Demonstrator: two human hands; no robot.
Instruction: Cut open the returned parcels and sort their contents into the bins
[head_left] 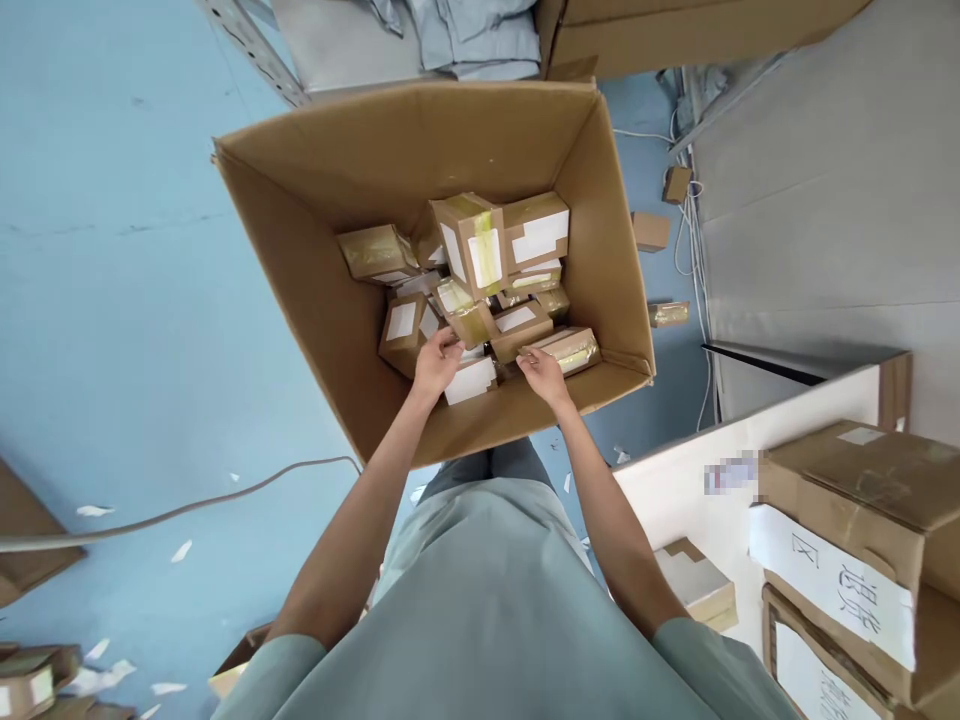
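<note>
A large open cardboard carton (315,290) stands before me with several small taped boxes inside. My left hand (439,362) reaches over its near side, fingers loosely bent, at the lower corner of a small box with yellowish tape (474,322). Whether the fingertips touch that box is hard to tell. My right hand (541,375) is at the left end of a long taped box (574,350), its fingers half curled with nothing visible in them. Between the hands lie a box with a white label (471,382) and a brown labelled box (517,330). A taller box (469,240) rests on top of the pile.
Grey bags (480,35) lie on a shelf behind the carton. To the right, small boxes (651,231) and cables (694,230) lie along the wall. Larger cartons (840,480) stand at lower right. Paper scraps and a hose (247,495) are on the blue floor.
</note>
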